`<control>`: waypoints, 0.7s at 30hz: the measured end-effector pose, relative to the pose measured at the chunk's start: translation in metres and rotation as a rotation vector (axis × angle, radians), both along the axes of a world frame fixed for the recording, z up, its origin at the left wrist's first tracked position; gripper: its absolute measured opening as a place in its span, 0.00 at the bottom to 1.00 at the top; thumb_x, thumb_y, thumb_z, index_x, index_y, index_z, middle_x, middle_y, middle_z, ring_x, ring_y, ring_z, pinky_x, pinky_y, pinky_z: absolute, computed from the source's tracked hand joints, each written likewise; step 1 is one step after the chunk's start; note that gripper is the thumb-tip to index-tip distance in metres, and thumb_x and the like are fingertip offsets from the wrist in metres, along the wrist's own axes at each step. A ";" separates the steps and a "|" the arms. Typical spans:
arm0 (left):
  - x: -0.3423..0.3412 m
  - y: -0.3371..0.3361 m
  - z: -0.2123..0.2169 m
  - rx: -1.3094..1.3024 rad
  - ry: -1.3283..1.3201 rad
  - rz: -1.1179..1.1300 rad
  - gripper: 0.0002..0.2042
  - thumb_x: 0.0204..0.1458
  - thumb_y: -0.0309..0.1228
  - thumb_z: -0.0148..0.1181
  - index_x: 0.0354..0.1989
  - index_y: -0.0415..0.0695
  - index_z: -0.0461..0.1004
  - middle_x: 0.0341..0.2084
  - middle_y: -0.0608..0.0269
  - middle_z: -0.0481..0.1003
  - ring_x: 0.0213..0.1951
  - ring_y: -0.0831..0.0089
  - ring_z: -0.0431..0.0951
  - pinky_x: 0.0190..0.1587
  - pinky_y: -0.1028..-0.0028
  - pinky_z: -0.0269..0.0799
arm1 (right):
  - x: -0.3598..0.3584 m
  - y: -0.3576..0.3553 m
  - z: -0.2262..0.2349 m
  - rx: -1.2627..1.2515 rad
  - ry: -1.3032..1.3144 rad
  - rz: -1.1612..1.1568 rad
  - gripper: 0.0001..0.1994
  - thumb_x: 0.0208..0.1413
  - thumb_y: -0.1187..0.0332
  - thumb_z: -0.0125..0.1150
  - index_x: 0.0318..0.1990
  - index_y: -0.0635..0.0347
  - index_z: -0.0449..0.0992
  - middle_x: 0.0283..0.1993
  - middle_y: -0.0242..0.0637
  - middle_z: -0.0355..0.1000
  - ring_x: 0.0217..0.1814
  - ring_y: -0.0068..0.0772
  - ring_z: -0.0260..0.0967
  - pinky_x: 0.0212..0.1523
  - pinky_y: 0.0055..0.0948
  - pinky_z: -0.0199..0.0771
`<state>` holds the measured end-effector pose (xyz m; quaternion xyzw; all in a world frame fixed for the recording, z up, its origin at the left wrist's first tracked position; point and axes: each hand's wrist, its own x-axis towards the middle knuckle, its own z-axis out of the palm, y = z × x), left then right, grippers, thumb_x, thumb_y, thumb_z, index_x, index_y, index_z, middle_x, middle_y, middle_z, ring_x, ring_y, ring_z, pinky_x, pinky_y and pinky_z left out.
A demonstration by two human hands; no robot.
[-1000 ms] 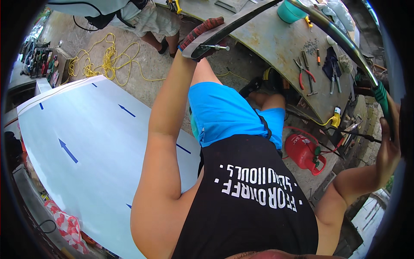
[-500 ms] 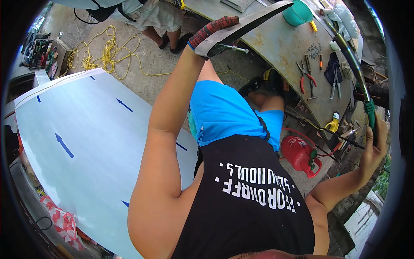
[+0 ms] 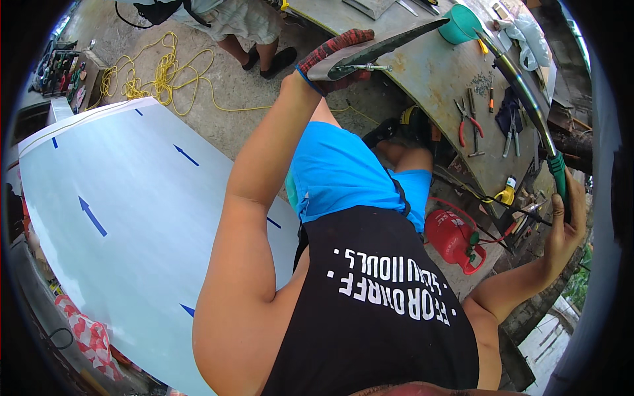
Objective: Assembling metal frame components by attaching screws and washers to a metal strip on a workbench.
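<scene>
My left hand, in a red-and-black plaid glove, is closed round one end of a long, slightly curved grey piece with a dark underside. A metal screw or bolt sticks out beside the glove. My bare right hand is wrapped round the green handle of a gas torch with a long metal tube. Its tube points up and left, toward the bench, with its far end near a green bucket. No flame can be made out.
The metal bench carries red-handled pliers and other hand tools. A red gas cylinder with a hose stands beside me. At left lies a pale sheet with blue arrows; yellow cord coils near another person's legs.
My left hand and the grey piece have shifted slightly right, and gloved fingers now show beneath the piece. The torch has swung left, nearer the bucket, with my right hand slightly lower.
</scene>
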<state>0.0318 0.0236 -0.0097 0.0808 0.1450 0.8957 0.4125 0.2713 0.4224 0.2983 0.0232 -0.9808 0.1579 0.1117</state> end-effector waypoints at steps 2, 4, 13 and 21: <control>-0.002 -0.003 -0.012 0.063 -0.013 -0.022 0.19 0.66 0.36 0.53 0.64 0.48 0.72 0.55 0.55 0.78 0.51 0.57 0.80 0.46 0.58 0.77 | -0.003 -0.002 0.002 -0.021 -0.006 0.045 0.17 0.65 0.75 0.59 0.61 0.65 0.75 0.61 0.42 0.75 0.64 0.36 0.69 0.66 0.32 0.62; -0.006 -0.001 -0.016 0.114 0.044 -0.074 0.19 0.66 0.36 0.52 0.65 0.48 0.71 0.57 0.57 0.76 0.53 0.59 0.79 0.49 0.57 0.78 | -0.004 -0.005 0.007 0.015 -0.012 0.079 0.17 0.64 0.76 0.59 0.61 0.66 0.75 0.60 0.43 0.74 0.63 0.37 0.69 0.66 0.32 0.62; 0.007 0.019 0.069 -0.689 -0.064 0.187 0.33 0.57 0.30 0.66 0.71 0.43 0.59 0.67 0.58 0.66 0.65 0.66 0.70 0.62 0.66 0.73 | -0.040 -0.075 0.074 0.226 -0.239 0.193 0.17 0.61 0.78 0.57 0.58 0.66 0.78 0.52 0.44 0.72 0.56 0.40 0.71 0.59 0.29 0.66; -0.018 -0.010 -0.007 -0.256 0.401 0.110 0.30 0.58 0.28 0.65 0.70 0.43 0.62 0.65 0.56 0.68 0.64 0.64 0.71 0.59 0.58 0.75 | -0.083 -0.094 0.063 0.177 -0.269 0.325 0.24 0.59 0.85 0.47 0.62 0.62 0.75 0.56 0.42 0.66 0.57 0.35 0.70 0.51 0.24 0.69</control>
